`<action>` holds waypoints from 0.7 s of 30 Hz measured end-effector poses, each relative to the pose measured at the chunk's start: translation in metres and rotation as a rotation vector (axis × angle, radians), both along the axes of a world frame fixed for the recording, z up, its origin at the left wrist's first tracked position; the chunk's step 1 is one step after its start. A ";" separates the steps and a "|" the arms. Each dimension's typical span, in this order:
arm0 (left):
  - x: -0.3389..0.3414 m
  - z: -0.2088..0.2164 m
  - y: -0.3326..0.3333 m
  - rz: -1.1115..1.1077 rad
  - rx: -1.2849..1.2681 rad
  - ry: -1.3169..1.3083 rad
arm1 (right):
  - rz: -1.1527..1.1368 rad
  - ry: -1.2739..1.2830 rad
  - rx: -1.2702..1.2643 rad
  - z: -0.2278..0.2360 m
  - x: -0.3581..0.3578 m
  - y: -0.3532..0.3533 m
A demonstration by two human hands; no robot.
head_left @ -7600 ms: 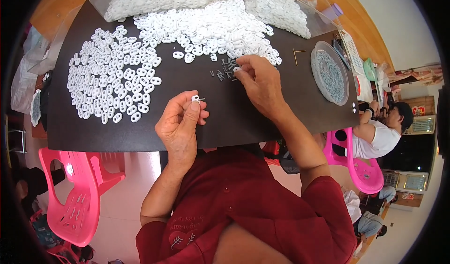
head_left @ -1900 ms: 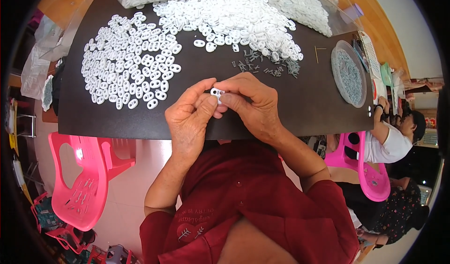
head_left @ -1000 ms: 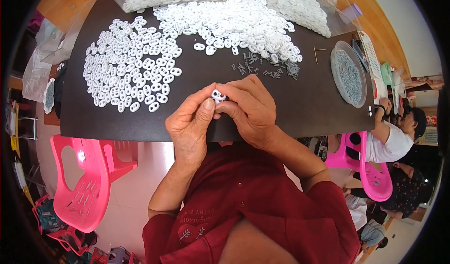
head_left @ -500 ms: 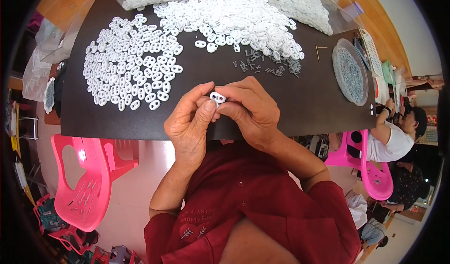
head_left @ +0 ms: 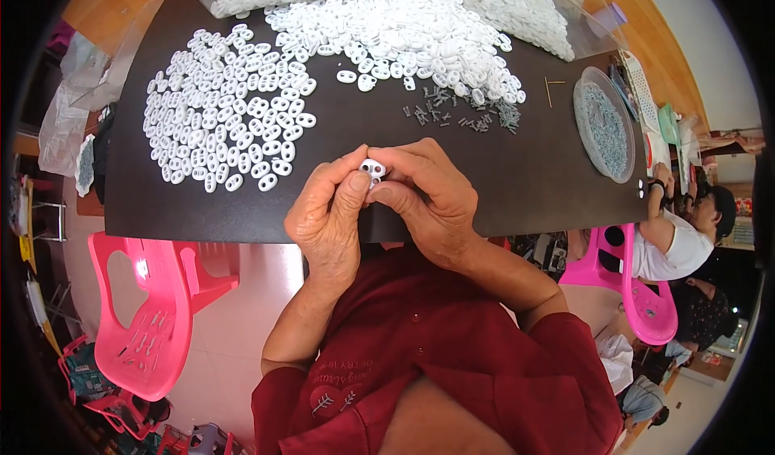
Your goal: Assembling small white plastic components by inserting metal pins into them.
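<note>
Just above the table's near edge, my left hand (head_left: 329,213) and my right hand (head_left: 428,201) meet at their fingertips. Both pinch small white oval plastic pieces, each with two holes; the upper white piece (head_left: 372,167) shows between the fingers, and part of another shows just below it. Fingertips hide how the pieces fit together. Left of my hands lies a spread of similar white two-hole pieces (head_left: 216,116). Beyond my hands is a heap of white oval parts (head_left: 404,31), with small grey pins (head_left: 476,120) scattered at its near right edge.
A round clear tub (head_left: 583,132) of grey pins stands at the table's right. Bags of white parts (head_left: 517,11) lie at the back. Pink chairs (head_left: 153,318) flank me on the floor. Another person in a white top (head_left: 676,241) sits at far right.
The pieces have tilted slightly between my fingertips, and both hands have drawn a little closer together. My right hand has shifted slightly left. The parts on the table stay put.
</note>
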State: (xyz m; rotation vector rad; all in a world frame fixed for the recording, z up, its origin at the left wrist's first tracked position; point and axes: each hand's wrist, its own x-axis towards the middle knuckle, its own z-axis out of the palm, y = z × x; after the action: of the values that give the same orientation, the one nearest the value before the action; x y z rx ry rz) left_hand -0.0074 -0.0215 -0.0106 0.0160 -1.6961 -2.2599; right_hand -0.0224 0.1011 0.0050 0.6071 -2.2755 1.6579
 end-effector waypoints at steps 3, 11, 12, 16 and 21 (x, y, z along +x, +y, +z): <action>0.001 -0.001 0.000 0.014 0.011 0.002 | -0.021 -0.074 -0.078 0.003 0.003 -0.002; 0.003 0.000 0.002 -0.005 0.127 -0.032 | 0.008 0.075 0.014 -0.001 -0.002 -0.001; 0.002 0.000 0.003 0.021 0.101 -0.013 | 0.014 0.108 0.042 0.000 -0.001 -0.001; 0.004 0.003 0.004 0.051 0.092 0.001 | -0.013 0.140 0.054 -0.003 -0.002 -0.003; 0.007 0.002 0.005 0.060 0.137 -0.013 | -0.025 0.191 0.098 -0.005 -0.002 -0.004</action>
State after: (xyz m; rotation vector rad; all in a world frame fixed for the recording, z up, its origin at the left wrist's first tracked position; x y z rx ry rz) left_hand -0.0001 -0.0163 -0.0090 0.1110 -1.5226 -2.3319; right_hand -0.0249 0.0971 0.0000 0.7232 -2.2259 1.4186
